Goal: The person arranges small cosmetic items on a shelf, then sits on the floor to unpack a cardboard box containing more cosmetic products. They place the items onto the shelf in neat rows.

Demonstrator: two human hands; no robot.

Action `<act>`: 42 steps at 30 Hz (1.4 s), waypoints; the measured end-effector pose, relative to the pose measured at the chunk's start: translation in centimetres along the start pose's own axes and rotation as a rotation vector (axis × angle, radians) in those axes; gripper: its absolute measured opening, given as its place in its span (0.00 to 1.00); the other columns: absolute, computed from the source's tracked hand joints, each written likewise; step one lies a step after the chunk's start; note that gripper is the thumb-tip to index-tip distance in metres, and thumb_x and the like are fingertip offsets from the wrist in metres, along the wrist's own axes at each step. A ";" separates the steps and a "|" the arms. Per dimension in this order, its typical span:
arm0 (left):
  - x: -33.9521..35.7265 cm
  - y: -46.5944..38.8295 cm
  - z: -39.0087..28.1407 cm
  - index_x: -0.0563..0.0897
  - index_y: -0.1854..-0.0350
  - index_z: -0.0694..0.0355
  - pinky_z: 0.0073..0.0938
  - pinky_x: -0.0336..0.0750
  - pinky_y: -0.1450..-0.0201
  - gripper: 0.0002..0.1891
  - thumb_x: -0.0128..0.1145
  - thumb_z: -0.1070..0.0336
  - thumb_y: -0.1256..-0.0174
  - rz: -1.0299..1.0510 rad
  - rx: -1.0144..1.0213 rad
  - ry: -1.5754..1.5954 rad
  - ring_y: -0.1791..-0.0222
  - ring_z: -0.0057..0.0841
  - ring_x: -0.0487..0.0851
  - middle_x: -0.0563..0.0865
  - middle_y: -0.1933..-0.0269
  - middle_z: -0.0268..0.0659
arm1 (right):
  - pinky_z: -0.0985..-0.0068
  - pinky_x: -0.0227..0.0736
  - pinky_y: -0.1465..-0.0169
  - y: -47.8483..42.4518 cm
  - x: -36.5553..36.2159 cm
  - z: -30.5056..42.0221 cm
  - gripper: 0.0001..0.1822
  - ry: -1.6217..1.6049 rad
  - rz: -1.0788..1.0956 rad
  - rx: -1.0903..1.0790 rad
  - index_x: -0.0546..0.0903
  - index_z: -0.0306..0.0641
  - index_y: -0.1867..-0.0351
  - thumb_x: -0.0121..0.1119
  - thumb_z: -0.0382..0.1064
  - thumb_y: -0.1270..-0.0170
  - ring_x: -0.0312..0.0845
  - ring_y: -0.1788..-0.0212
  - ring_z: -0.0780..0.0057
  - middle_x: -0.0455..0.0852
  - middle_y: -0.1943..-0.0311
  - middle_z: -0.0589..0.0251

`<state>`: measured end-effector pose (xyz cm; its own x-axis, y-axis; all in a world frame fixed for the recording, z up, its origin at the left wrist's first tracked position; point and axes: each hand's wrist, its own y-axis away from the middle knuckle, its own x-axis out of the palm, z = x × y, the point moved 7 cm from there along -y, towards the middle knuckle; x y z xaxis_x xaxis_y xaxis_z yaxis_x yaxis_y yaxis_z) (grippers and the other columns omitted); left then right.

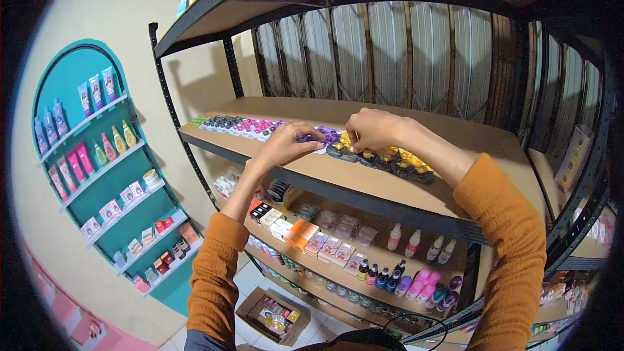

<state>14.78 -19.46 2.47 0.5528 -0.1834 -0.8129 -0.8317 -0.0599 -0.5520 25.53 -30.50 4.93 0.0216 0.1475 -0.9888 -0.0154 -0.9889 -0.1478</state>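
On the middle board of the black metal rack lies a row of small blister packs with shiny capsules. My left hand (287,142) hovers at or lightly touches the purple packs (330,135), its thumb and index finger apart. My right hand (378,129) reaches down to the gold-capsule packs on black backing (402,160), its fingertips pinched together at the leftmost one. Part of that pack is hidden by the fingers. Farther left in the row are magenta packs (256,126), dark grey packs (222,123) and green packs (199,120).
The black front rail (380,202) edges the shelf board (468,180). Below stand boxes (301,235), small dark bottles (382,279) and pink containers (424,285). An open carton (248,309) sits on the tiled floor. Left is a teal wall display (97,129) with cosmetics.
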 end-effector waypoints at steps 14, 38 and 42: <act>0.0 -0.1 0.1 0.87 0.57 0.58 0.34 0.72 0.44 0.13 0.63 0.57 0.39 -0.032 -0.017 -0.036 0.55 0.34 0.85 0.88 0.58 0.41 | 0.64 0.79 0.50 0.3 -0.2 0.6 0.16 0.089 -0.001 0.012 0.88 0.40 0.60 0.70 0.41 0.53 0.85 0.54 0.58 0.88 0.59 0.52; 3.5 -3.0 -8.5 0.85 0.51 0.56 0.43 0.57 0.28 0.16 0.59 0.52 0.35 0.112 0.163 -0.022 0.48 0.31 0.81 0.86 0.54 0.39 | 0.71 0.81 0.62 10.3 -3.4 -2.9 0.21 0.079 0.329 0.327 0.87 0.34 0.62 0.73 0.49 0.51 0.86 0.65 0.70 0.89 0.69 0.59; 3.8 -3.2 -8.2 0.86 0.54 0.56 0.44 0.58 0.29 0.16 0.58 0.52 0.35 0.114 0.179 -0.020 0.50 0.31 0.82 0.87 0.55 0.38 | 0.72 0.79 0.63 10.7 -2.5 -3.4 0.20 0.027 0.379 0.298 0.87 0.35 0.63 0.73 0.49 0.51 0.85 0.66 0.71 0.89 0.70 0.60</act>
<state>19.09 -28.06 2.66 0.4576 -0.1597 -0.8747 -0.8675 0.1356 -0.4786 28.68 -41.51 5.87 -0.0155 -0.2267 -0.9738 -0.3133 -0.9238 0.2200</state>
